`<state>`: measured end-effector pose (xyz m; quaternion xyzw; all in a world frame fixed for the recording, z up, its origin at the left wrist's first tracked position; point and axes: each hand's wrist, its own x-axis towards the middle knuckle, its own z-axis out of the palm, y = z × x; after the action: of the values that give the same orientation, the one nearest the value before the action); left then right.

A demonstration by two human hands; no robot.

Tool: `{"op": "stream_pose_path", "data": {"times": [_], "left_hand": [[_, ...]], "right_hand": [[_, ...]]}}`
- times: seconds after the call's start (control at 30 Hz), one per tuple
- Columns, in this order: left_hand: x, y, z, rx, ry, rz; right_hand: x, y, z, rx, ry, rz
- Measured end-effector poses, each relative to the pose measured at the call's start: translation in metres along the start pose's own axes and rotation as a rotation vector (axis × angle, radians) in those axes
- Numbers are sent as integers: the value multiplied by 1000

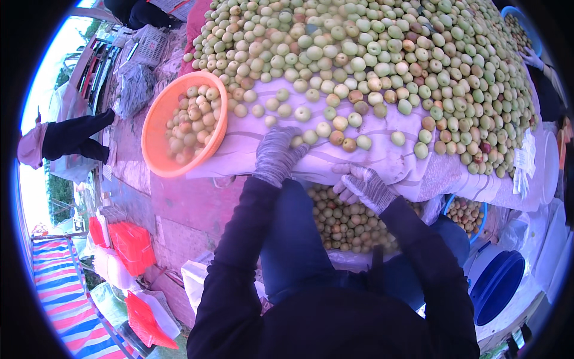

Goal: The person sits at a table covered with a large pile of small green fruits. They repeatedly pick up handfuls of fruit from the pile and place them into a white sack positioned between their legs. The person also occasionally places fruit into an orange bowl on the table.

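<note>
A big heap of small green and reddish round fruits [382, 60] lies on a pale cloth [382, 161] over a table. My left hand [276, 154], in a grey knit glove, rests on the cloth's near edge with its fingers over a fruit or two; whether it grips any is hidden. My right hand [366, 185], also gloved, hangs just below the cloth's edge, fingers spread, above a container of the same fruits [344, 218] between my knees.
An orange basin [156, 157] part full of fruits leans at the table's left edge. A blue bucket [496, 287] stands at the right, another basin of fruits [466, 212] beside it. Red bags [131, 245] lie lower left. Another person's gloved hand [531, 58] reaches in top right; a person in black sleeves [72, 136] bends at left.
</note>
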<state>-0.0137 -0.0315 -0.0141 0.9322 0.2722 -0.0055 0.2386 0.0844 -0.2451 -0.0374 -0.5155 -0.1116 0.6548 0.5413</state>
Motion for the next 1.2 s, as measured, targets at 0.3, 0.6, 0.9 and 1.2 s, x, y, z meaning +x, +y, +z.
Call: {"op": "stream_pose_path", "data": {"times": [0.3,0.6,0.9,1.2], "left_hand": [[-20,36,-9,-208,94,-37],[-5,67,13,67,112,186],[35,82,17,318,-179,132],[5,98,32,271,-94,17]], "right_hand": [[-6,-3,-6,135,51,-10],[-10,-15,-33,315,457,-91],[-5,-9,-16,180,-26,62],[-14,-28,-22,91,193,-207]]}}
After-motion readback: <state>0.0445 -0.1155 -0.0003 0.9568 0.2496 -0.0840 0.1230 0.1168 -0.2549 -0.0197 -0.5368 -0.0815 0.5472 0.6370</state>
